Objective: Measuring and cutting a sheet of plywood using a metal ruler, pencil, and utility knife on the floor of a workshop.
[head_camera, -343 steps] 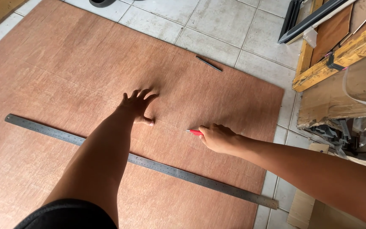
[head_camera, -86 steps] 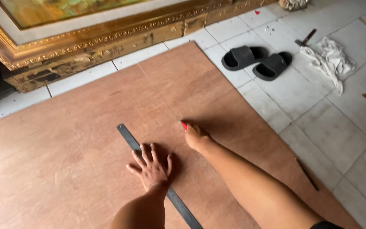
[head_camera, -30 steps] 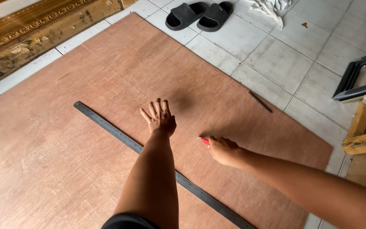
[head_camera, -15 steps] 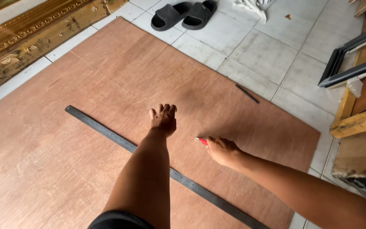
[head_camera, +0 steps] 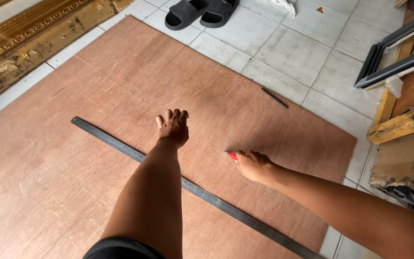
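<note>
On the tiled floor lies a large reddish-brown plywood sheet (head_camera: 120,96). Its faint scored line runs diagonally, and the right hand (head_camera: 254,165), fingers closed around a small red-handled cutter (head_camera: 231,155), meets it. The left hand (head_camera: 172,128) presses flat, fingers open, just beyond a long grey steel ruler (head_camera: 120,146) lying parallel, nearer the person.

A large reddish-brown plywood sheet (head_camera: 120,96) lies on the tiled floor (head_camera: 303,48). The left hand (head_camera: 172,128) presses flat on the sheet, fingers pointing away, just beyond a long steel ruler (head_camera: 120,146) that runs diagonally under the forearm. The right hand (head_camera: 252,164) grips a red-tipped tool (head_camera: 231,155), its tip touching the sheet. A dark pencil-like stick (head_camera: 274,98) lies near the sheet's far edge, and black sandals (head_camera: 200,10) sit beyond.
</note>
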